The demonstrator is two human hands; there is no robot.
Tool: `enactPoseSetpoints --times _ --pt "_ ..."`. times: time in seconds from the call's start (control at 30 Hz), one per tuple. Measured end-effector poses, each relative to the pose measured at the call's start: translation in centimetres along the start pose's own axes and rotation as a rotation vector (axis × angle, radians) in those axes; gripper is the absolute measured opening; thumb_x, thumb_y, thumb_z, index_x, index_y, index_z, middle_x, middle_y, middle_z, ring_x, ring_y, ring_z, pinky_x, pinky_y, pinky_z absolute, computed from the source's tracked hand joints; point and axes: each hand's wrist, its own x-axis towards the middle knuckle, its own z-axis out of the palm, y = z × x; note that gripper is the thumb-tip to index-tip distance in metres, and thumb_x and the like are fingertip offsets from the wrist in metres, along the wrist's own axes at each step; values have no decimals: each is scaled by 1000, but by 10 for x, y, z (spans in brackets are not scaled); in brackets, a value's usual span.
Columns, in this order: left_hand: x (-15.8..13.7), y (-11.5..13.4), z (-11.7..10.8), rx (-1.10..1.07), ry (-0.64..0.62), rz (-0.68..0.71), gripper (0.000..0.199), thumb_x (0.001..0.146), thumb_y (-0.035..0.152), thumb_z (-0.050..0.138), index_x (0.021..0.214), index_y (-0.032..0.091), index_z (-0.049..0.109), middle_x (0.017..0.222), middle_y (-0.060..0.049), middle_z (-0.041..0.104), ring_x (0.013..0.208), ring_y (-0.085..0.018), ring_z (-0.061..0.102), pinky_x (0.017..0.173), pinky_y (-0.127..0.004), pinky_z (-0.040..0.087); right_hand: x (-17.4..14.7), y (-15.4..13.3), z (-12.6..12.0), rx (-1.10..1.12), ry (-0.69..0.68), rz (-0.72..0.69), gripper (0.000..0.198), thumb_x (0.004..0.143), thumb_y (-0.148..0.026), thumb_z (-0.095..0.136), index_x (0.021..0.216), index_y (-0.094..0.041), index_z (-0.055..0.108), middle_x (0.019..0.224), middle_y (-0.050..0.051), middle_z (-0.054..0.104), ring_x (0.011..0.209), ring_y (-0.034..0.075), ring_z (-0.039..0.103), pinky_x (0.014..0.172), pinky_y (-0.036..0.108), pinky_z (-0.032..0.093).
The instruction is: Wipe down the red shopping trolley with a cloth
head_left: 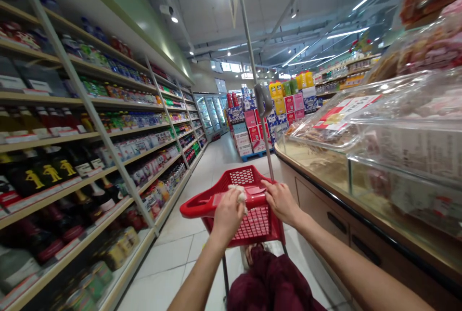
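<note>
A red plastic shopping cart (252, 226) with a mesh basket stands right in front of me. My left hand (228, 213) is closed around a crumpled white tissue or cloth (238, 191) and rests against the cart's handle side. On the right end of the handle, my right hand (282, 201) is closed with its fingers curled over the red bar. Just beyond that hand rises a thin metal pole (267, 149) with a grey hook-shaped piece (263, 99) partway up.
Shelves (119, 134) of bottles and cans line the left side. Along the right runs a glass-edged counter (317, 171) with clear food packs (346, 113). Stacked drink boxes (254, 133) stand on a blue pallet ahead, and glass-door fridges (211, 111) beyond. Pale tiles (173, 255) cover the floor.
</note>
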Motion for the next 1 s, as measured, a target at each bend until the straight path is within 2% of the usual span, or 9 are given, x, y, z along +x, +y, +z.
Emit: enactPoseSetpoints --times 0.13,0.33,0.43,0.57,0.63,0.77,0.83,0.9,1.0 --pt "-10 -14 -5 43 116 -176 30 74 15 41 101 13 54 104 -11 60 100 -22 54 90 -42 42 -6 -8 11 67 102 14 39 86 -23 30 123 -15 41 106 10 59 90 20 53 87 41 30" --pt "4 45 29 -24 -5 127 32 76 21 45 107 16 52 113 -11 56 111 -22 47 94 -41 41 -11 1 8 146 169 6 38 87 -25 27 122 -16 39 102 9 60 92 20 53 87 43 32" --pt "-7 22 17 -33 11 112 32 80 22 41 110 20 50 115 -9 55 110 -19 48 93 -39 42 -13 3 4 148 187 -22 38 87 -26 29 121 -16 39 97 8 61 91 20 54 85 42 35" --pt "-22 -26 -7 10 144 -133 29 81 24 38 106 19 53 112 -8 56 107 -19 50 94 -42 40 -14 -3 8 163 227 -9 36 86 -26 31 120 -19 42 94 7 61 89 20 53 88 44 32" --pt "-16 -21 -4 9 134 -159 28 81 24 38 104 18 54 109 -8 58 105 -19 52 92 -41 42 -14 -5 14 157 255 17 35 86 -26 31 119 -20 43 94 7 61 88 20 53 89 45 30" --pt "2 25 18 -72 7 59 29 84 24 35 105 19 54 111 -8 57 109 -18 49 93 -38 42 -14 -3 18 125 260 17 35 87 -25 30 118 -19 43 100 8 60 90 20 52 89 44 30" --pt "3 30 18 -92 -23 129 30 85 24 33 106 19 53 114 -8 56 112 -17 46 94 -37 40 -16 0 15 111 243 0 35 87 -26 29 119 -18 42 101 9 59 91 20 52 88 43 32" --pt "-5 13 7 -71 3 64 29 85 24 35 105 19 54 114 -8 55 111 -17 47 95 -37 40 -17 2 10 101 232 -7 36 87 -27 29 119 -17 42 99 8 60 89 20 52 87 42 33" --pt "-20 -15 -12 17 111 -178 26 82 22 37 100 17 56 111 -9 57 105 -19 51 93 -39 41 -19 1 9 88 249 16 36 86 -27 30 118 -18 44 98 8 60 87 20 52 86 42 34"
